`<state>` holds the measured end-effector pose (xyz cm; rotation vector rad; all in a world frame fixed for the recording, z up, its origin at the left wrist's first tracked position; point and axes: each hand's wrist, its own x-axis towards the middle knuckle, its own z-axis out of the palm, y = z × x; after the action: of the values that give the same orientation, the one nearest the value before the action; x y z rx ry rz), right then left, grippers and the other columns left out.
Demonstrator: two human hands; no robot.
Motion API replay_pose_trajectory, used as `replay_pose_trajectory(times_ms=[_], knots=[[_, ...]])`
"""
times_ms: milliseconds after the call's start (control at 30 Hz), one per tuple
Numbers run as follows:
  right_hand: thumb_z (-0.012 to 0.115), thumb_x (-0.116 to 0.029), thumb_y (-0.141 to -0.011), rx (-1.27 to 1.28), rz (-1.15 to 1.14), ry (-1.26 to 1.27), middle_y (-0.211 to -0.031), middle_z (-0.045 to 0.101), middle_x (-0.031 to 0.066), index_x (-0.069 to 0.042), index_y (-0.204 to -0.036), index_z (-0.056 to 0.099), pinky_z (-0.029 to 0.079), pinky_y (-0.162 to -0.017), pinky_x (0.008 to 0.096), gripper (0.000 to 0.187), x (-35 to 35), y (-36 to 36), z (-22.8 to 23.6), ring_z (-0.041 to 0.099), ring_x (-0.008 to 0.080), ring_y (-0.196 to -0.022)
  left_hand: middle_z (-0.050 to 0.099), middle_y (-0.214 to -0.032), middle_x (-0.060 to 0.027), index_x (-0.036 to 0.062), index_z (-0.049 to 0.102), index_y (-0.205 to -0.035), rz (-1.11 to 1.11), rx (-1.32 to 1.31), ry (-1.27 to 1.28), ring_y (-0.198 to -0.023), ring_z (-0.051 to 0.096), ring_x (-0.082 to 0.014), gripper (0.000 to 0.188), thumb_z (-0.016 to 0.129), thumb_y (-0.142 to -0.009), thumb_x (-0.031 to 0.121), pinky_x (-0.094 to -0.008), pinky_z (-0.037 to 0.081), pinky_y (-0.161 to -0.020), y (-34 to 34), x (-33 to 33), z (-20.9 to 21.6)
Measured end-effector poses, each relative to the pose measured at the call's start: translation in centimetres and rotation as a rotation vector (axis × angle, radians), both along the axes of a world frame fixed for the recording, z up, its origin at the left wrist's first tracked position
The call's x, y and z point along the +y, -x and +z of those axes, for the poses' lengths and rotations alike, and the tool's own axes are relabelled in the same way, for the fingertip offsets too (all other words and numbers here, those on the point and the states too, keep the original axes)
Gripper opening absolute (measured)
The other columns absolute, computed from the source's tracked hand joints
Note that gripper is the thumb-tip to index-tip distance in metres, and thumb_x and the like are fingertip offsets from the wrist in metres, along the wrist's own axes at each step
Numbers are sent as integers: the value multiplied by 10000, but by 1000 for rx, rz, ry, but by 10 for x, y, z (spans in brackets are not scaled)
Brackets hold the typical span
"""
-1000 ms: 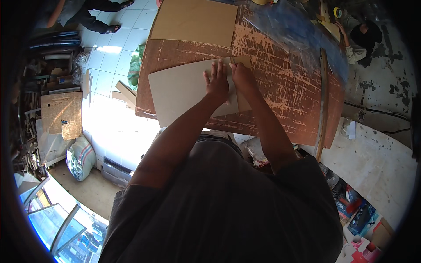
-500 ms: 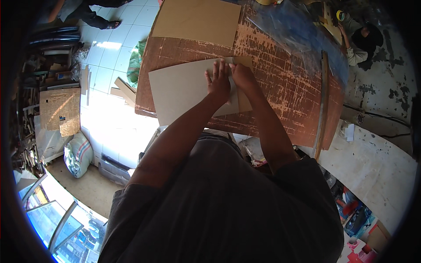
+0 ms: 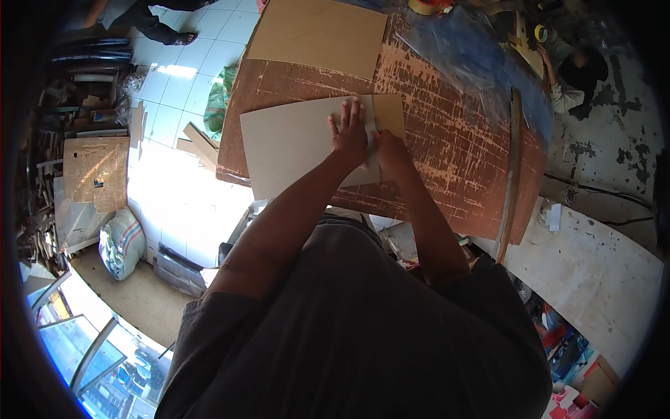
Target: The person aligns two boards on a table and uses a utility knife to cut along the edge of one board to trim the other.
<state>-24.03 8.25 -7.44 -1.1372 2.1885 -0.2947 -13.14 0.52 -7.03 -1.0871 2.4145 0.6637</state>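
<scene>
A grey board (image 3: 286,150) lies on the worn brown tabletop, over a tan board (image 3: 391,115) that shows past its right edge. My left hand (image 3: 349,136) presses flat on the grey board near that edge, fingers spread and pointing away from me. Just to its right, my right hand (image 3: 393,151) is closed, its fingertips at the line where the grey board ends and the tan strip begins. Whatever it grips, if anything, is too small or hidden to make out.
Another tan sheet (image 3: 317,35) lies at the table's far side. Clear plastic sheeting (image 3: 464,59) covers the far right corner, and a long narrow strip (image 3: 513,167) runs along the right. A co-worker (image 3: 583,70) sits beyond it. A stuffed sack (image 3: 122,244) stands at left.
My right hand has slid toward me along the grey board's right edge, from the far end to about the middle. The left hand stays in place on the board.
</scene>
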Motion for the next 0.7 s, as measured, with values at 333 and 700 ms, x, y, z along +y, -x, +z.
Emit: replay_pose_trajectory(times_ms=[333,700], knots=[[439,-328,-1039,51,25,-32,-877,646,290,34,-969,589,477,-747,550,398,71,-27,9,621,487,-871,-146,-1636,-153,21,-36,-1560,-16,3,53,-1516,-79,-357,1468,948,-532,379,-628,121,-1183,0,2,-3],[419,-312,-1045,-40,-37,-192,-900,641,293,34,-1026,574,466,-769,563,379,143,-51,36,615,492,-881,-169,-1631,-152,20,-57,-1557,-36,-16,21,-1514,-99,-347,1476,953,-535,358,-632,119,-1183,-1,-1,1]])
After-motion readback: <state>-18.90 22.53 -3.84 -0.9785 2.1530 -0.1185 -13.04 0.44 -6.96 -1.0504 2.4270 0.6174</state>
